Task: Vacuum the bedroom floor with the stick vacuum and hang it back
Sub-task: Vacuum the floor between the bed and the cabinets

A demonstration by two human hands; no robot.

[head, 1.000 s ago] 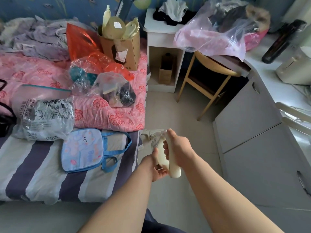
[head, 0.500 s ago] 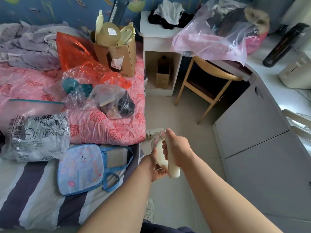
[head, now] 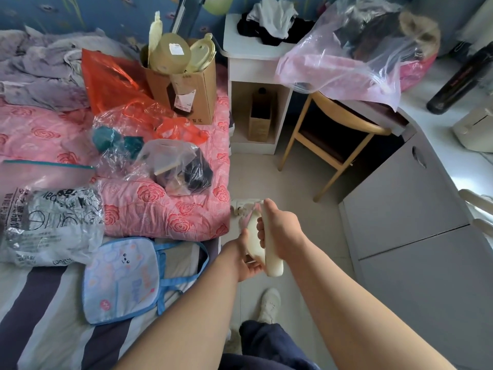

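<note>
In the head view, your right hand point(head: 280, 231) gripped the vacuum point(head: 272, 259) by its handle, and your left hand point(head: 246, 264) curled under its body. The vacuum stood over the floor point(head: 301, 182), between bed point(head: 160, 217) and cabinet point(head: 400, 204).

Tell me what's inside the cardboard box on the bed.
Sticking out of the cardboard box: a pale yellow round container, a lid-like piece and a tall thin strip. The walls hide anything lower.
</note>
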